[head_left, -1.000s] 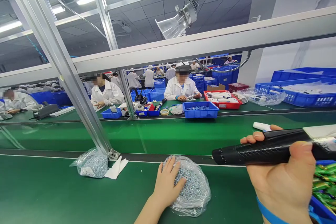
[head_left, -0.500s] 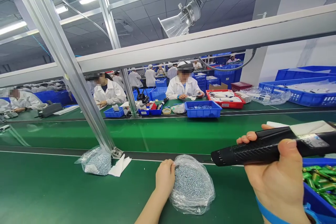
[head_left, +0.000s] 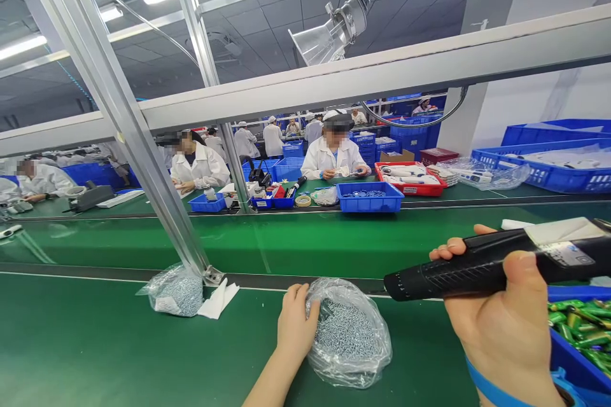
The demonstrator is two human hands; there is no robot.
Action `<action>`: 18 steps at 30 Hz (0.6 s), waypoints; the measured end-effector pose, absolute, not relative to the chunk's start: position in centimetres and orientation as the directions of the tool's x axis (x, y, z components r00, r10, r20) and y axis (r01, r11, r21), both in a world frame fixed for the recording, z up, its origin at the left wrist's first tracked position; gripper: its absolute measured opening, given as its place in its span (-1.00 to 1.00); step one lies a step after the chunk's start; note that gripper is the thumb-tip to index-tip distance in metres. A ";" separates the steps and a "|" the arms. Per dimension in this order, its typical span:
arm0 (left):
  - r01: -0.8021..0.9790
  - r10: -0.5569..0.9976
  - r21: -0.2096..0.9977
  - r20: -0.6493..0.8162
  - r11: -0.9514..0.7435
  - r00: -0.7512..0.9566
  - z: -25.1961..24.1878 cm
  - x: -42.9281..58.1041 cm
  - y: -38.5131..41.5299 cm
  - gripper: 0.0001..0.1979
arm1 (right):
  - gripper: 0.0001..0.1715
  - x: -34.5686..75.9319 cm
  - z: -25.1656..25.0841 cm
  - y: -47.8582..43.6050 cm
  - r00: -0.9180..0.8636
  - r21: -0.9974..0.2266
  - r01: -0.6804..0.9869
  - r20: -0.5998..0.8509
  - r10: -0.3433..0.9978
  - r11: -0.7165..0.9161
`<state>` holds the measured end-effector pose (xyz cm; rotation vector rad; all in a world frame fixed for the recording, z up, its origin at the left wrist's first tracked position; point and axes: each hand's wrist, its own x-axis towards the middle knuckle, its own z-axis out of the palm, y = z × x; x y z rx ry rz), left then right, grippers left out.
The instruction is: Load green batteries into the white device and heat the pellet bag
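Observation:
My right hand [head_left: 506, 324] is wrapped round a black electric screwdriver [head_left: 458, 266], held level with its tip pointing left above the green bench. My left hand [head_left: 294, 324] rests at the left edge of a clear plastic bag of small silver screws [head_left: 351, 336], fingers curled as if pinching something too small to make out. The bag lies open on the green mat [head_left: 95, 356] just in front of me.
A second bag of screws [head_left: 176, 292] and a white paper scrap [head_left: 217, 299] lie by the foot of a slanted aluminium post [head_left: 143, 159]. A blue bin of green parts [head_left: 580, 337] sits at the right. Beyond the conveyor [head_left: 310, 241], workers in white coats sit among blue trays [head_left: 367, 197].
My left hand has drawn back from on top of the screw bag to its left edge and curled its fingers. The right hand keeps holding the screwdriver, shifted slightly.

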<state>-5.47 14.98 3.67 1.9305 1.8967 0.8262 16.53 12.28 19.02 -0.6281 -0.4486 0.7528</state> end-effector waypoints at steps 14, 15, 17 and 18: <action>0.690 0.695 0.175 0.376 -0.703 0.612 0.8 -2.6 10.4 -0.50 | -0.48 16.3 19.0 12.3 0.635 -0.660 -0.509 0.146 0.759 0.553; 0.712 0.708 0.171 0.401 -0.681 0.581 0.8 -2.6 10.7 -0.59 | -0.48 16.2 19.0 12.2 0.631 -0.658 -0.514 0.144 0.762 0.550; 0.748 0.724 0.182 0.471 -0.638 0.503 1.5 -2.9 11.4 -0.76 | -0.48 16.1 19.0 12.2 0.622 -0.656 -0.527 0.136 0.771 0.540; 0.768 0.733 0.198 0.511 -0.609 0.450 2.1 -3.1 11.6 -0.75 | -0.48 16.1 19.0 12.2 0.617 -0.657 -0.532 0.131 0.776 0.534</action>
